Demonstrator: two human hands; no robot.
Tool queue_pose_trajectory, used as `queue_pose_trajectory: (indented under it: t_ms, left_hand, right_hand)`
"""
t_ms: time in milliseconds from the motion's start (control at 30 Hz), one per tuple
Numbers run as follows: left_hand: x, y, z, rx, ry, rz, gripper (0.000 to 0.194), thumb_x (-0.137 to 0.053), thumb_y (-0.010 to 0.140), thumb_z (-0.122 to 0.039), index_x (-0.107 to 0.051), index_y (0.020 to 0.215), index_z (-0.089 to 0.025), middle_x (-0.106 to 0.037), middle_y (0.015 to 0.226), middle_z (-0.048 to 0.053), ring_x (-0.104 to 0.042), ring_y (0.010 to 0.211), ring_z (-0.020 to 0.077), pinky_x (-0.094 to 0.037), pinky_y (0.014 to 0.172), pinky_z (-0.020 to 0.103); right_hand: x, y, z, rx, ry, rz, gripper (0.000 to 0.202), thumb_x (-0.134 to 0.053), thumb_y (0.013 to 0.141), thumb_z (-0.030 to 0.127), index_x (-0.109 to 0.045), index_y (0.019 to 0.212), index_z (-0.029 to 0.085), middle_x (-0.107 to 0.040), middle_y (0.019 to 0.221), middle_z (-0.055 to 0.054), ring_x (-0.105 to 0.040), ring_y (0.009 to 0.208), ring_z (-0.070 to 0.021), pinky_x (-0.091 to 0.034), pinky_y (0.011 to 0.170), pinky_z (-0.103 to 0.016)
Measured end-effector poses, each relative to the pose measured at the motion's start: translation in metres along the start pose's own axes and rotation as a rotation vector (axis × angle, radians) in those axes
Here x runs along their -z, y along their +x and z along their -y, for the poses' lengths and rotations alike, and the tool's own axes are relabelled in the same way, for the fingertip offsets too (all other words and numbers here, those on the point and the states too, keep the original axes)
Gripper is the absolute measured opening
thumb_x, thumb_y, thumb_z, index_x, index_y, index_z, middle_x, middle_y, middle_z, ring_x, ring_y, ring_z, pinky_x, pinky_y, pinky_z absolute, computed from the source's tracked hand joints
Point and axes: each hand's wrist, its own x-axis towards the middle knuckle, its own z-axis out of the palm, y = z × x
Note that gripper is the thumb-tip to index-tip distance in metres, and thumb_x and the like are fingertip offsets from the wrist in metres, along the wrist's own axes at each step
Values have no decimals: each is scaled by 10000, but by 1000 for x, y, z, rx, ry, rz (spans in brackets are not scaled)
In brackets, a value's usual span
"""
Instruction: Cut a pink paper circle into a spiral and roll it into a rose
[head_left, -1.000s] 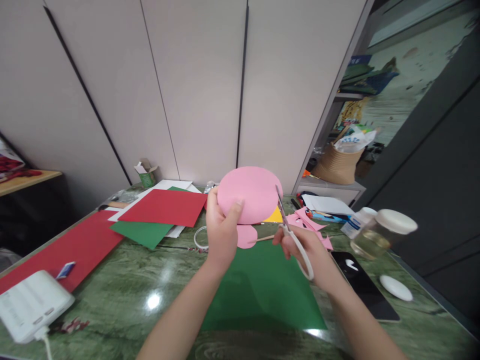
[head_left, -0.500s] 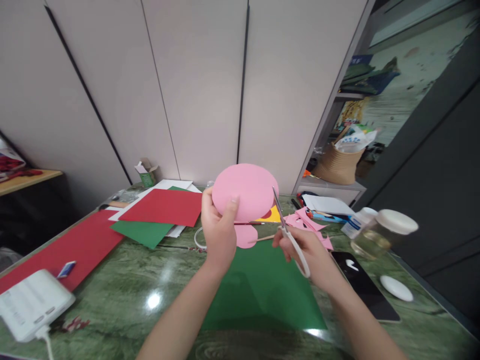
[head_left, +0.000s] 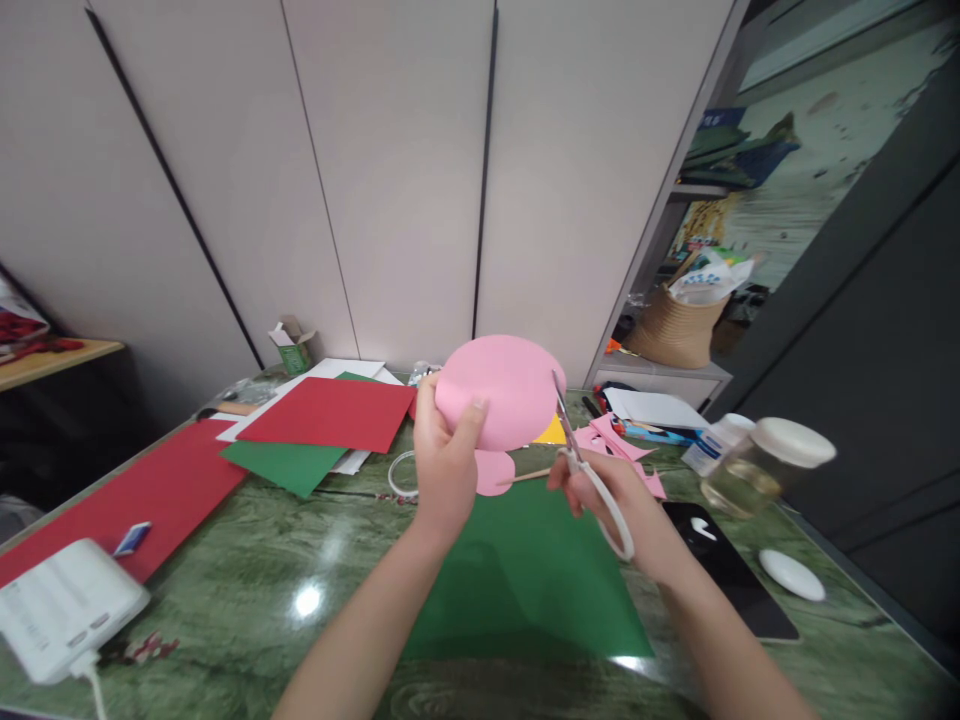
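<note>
Between thumb and fingers, my left hand [head_left: 448, 455] grips a large pink paper oval [head_left: 501, 388] by its left side, above the table. My right hand [head_left: 607, 495] is closed round the white handles of a pair of scissors [head_left: 571, 440]. The blades point up and lie at the oval's right edge. Below the oval, a smaller pink paper piece [head_left: 495, 474] rests at the top of a green paper sheet [head_left: 532, 580]. A thin wooden stick [head_left: 527, 477] touches that small piece. Part of a yellow paper [head_left: 551, 432] shows behind the oval.
Pink paper scraps [head_left: 615, 440] lie beyond my right hand. At right are a black phone [head_left: 724, 570], a white earbud case [head_left: 792, 575] and a lidded jar [head_left: 757, 465]. To the left lie red sheets [head_left: 322, 412] and a white charger [head_left: 71, 605] with a cable.
My left hand and the oval have shifted slightly right and down. The scissors have moved a little to the right with my right hand, staying by the oval's edge.
</note>
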Motion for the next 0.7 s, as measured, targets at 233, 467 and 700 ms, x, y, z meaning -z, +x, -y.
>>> queue_pose_trajectory:
  t_ms: [233, 467, 700]
  left_hand:
    - [1, 1, 1, -6, 18, -16, 308, -618, 766, -326, -535, 1043, -221, -583, 1023, 66, -569, 974, 219, -512, 819, 377]
    - [0, 2, 0, -23, 22, -58, 323, -641, 754, -352, -524, 1022, -216, -584, 1013, 61, -577, 955, 200, -498, 822, 340]
    - [2, 3, 0, -4, -20, -83, 290, -642, 770, -334, -512, 1002, -220, -571, 998, 45, -571, 931, 174, -492, 826, 320]
  right_hand:
    - [2, 0, -2, -28, -13, 20, 553, -356, 840, 682, -518, 687, 175, -458, 571, 13, -429, 542, -134, -326, 517, -255]
    - [3, 0, 1, -27, -34, 11, 488, -401, 862, 606, -531, 676, 174, -471, 555, 14, -438, 540, -132, -335, 514, -248]
    - [3, 0, 2, -37, -42, 27, 433, -432, 869, 545, -574, 721, 164, -464, 552, 20, -420, 528, -126, -324, 498, -242]
